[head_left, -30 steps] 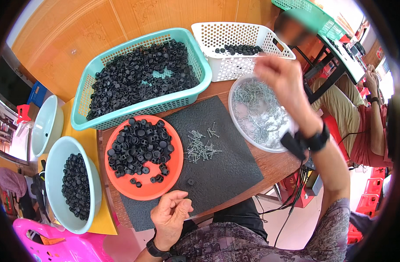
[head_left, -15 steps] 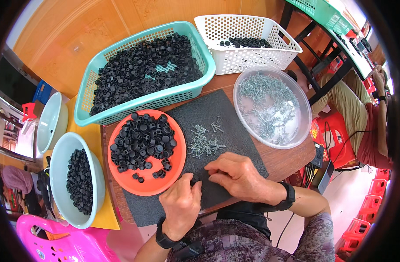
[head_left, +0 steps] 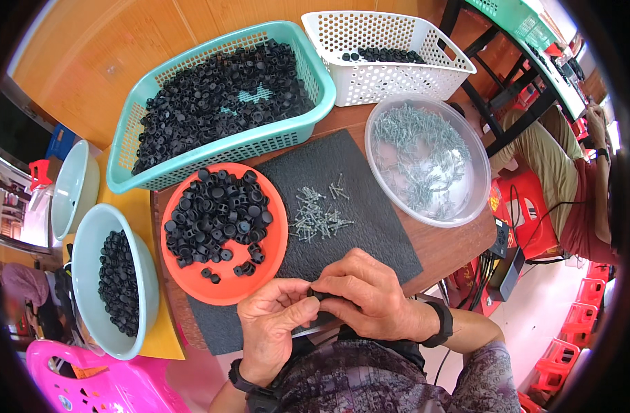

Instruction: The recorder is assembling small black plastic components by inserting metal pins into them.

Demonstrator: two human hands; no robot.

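Note:
My left hand and my right hand meet over the near edge of a black mat. Between their fingertips is a small black plastic cap, mostly covered by the fingers; whether a screw is with it cannot be made out. Just beyond my hands lies a loose pile of silver screws on the mat. To the left, an orange-red plate carries a heap of similar black caps.
A teal basket full of black parts stands at the back, beside a white basket. A clear tub of screws is at right. On the left are a pale-blue bowl of caps and a pink chair. Another person sits at far right.
My right hand has moved left and down to meet my left hand, and both now pinch the black cap. My left hand has turned, its thumb and fingers showing. The view has shifted slightly.

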